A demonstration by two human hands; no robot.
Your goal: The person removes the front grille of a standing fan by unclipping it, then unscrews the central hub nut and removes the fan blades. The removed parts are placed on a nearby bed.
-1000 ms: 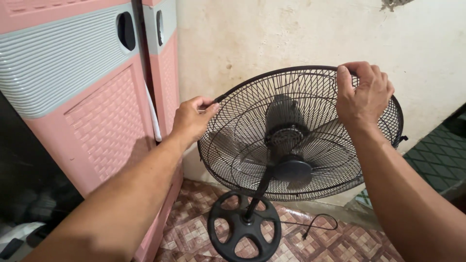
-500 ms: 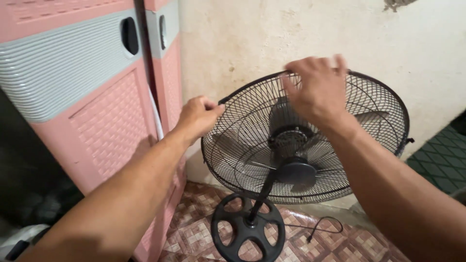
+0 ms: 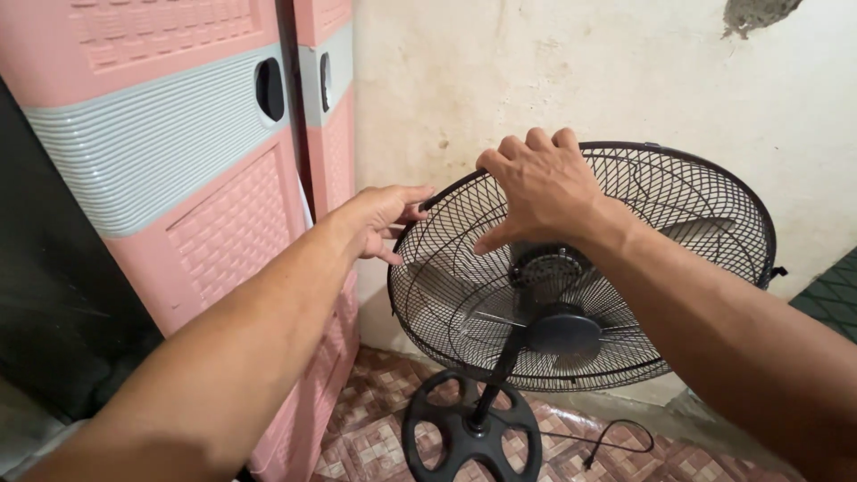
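Note:
A black standing fan faces the stained wall, its round wire cage (image 3: 696, 214) tilted back toward me. The motor housing (image 3: 561, 328) and pole lead down to a round black base (image 3: 471, 436) on the floor. My left hand (image 3: 384, 219) grips the cage rim at its left edge. My right hand (image 3: 536, 187) rests on the upper left of the cage, fingers curled over the rim, thumb spread downward.
A pink and grey plastic cabinet (image 3: 178, 178) stands close on the left, almost touching the fan. A cream, stained wall (image 3: 580, 71) is right behind the fan. The black power cord (image 3: 616, 433) trails over the brown patterned floor tiles. Green tiles (image 3: 830, 303) show at far right.
My right hand has slid from the cage's upper right along the rim to its upper left, near my left hand. The view has shifted slightly right and down.

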